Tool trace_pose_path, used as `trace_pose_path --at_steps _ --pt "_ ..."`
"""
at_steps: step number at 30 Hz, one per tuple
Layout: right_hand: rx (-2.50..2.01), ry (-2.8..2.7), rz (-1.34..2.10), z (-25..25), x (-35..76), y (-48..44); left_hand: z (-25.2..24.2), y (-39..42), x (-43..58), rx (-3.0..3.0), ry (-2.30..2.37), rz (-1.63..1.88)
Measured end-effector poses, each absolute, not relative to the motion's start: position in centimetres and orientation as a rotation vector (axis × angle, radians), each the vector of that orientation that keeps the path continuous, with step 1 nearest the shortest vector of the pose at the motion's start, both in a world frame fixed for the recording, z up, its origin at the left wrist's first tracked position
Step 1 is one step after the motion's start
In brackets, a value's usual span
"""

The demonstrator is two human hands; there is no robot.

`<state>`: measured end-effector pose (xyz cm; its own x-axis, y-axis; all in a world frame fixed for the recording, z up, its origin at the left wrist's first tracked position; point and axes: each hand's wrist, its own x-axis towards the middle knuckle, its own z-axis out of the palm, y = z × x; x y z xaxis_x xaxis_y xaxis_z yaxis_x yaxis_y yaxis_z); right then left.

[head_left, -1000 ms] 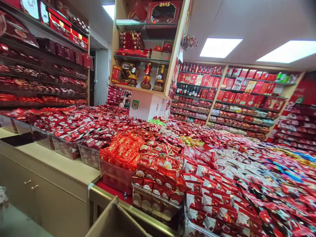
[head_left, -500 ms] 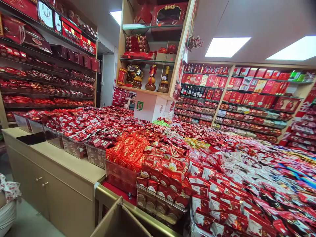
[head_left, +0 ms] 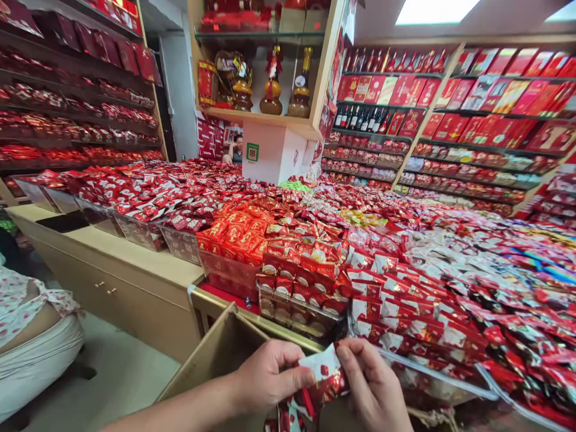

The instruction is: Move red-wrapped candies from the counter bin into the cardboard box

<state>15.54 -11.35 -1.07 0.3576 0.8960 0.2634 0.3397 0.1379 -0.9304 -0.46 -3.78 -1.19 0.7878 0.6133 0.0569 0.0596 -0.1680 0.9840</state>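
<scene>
Low in the head view, my left hand (head_left: 272, 375) and my right hand (head_left: 372, 384) are both closed on a red-and-white snack packet (head_left: 327, 371). The left thumb presses on its left side, while the right fingers pinch its upper right edge. More red packets (head_left: 294, 411) hang just below, under the left hand; whether they are joined to the held one I cannot tell. Beneath my hands stands an open cardboard box (head_left: 202, 360), its inside mostly hidden by my arms. Clear bins of similar red-and-white packets (head_left: 405, 318) lie just beyond.
Durian snack packets (head_left: 310, 276) and orange-red packets (head_left: 236, 234) fill bins beyond the box. A beige cabinet (head_left: 135, 288) runs along the left. Someone in white trousers (head_left: 40, 360) is at the far left. A display column (head_left: 265, 150) rises mid-table.
Both my hands have come into view from below, holding the packet over the box. The view has tilted down, and more of the person at the left shows.
</scene>
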Motion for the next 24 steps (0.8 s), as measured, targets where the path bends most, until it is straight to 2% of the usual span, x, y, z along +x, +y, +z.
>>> trace_pose_path --at_steps 13,24 --pt "-1.338 -0.983 0.924 -1.6 16.2 -11.0 -1.3 -4.4 -0.3 1.463 0.387 0.439" --pt "-1.219 -1.015 0.901 -1.2 15.3 -11.3 -0.7 -4.5 -0.4 1.506 0.482 0.538"
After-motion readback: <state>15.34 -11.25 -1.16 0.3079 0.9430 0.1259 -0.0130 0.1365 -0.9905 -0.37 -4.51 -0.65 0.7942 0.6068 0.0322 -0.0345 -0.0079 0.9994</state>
